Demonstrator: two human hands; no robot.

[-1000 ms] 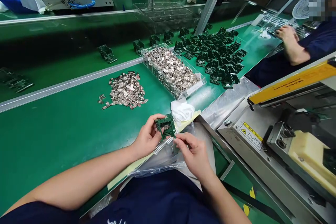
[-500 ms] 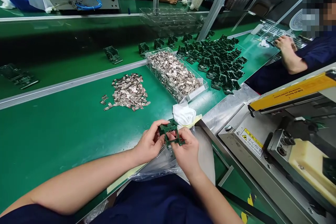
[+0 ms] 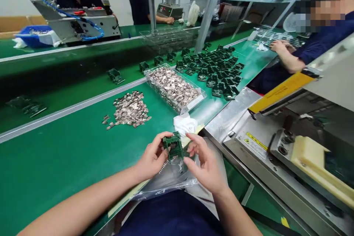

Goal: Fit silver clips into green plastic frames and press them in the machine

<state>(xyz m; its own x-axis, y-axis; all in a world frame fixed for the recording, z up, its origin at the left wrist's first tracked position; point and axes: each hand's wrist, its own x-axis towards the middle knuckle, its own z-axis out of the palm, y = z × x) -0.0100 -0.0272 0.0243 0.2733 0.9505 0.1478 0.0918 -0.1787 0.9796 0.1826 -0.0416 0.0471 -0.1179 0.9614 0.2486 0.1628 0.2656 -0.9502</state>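
My left hand (image 3: 153, 156) grips a dark green plastic frame (image 3: 173, 145) by its left side, over the table's front edge. The frame has a window-like opening in its middle. Just right of it, my right hand (image 3: 204, 162) is open, fingers apart and curved, with nothing visible in it. Behind the frame lies a white cloth (image 3: 185, 124). Farther back, a clear plastic tray (image 3: 203, 94) holds a heap of small silvery metal pieces. A loose pile of the same metal pieces (image 3: 131, 108) lies on the green table left of the tray.
Many green frames (image 3: 218, 66) are heaped behind the tray, with several more in a row along the divider. A machine (image 3: 257, 147) with a yellow bar stands at right. A co-worker's hands (image 3: 280, 46) are at the far right. A metal post (image 3: 208, 11) rises behind.
My right hand has let go of the green frame and opened, moving slightly right. The left hand still holds the frame. The camera view has tilted up and turned right.
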